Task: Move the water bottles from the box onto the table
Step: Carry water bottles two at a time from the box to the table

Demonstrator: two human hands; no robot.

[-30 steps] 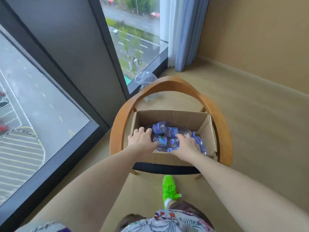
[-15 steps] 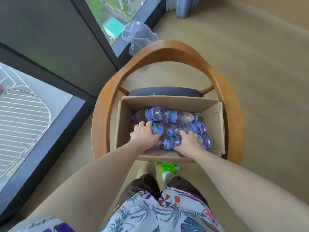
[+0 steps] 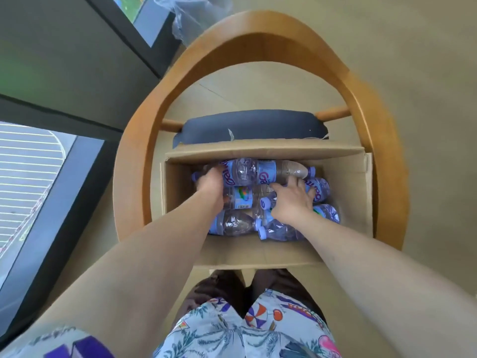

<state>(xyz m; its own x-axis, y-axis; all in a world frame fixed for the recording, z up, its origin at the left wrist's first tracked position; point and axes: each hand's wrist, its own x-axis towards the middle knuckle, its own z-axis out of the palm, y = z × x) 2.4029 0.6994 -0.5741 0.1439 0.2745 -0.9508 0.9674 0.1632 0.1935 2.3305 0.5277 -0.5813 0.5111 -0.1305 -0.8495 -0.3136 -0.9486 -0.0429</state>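
Both hands are reaching into the brown cardboard box (image 3: 348, 192), left hand (image 3: 210, 183) curling round a clear purple-labelled plastic water bottle (image 3: 242, 171), right hand (image 3: 291, 200) lying spread over others.

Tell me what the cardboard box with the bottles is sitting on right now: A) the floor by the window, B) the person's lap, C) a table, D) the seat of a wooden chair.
D: the cardboard box rests on the dark seat cushion of the wooden chair, whose curved frame rings it, while both hands reach in among the bottles.
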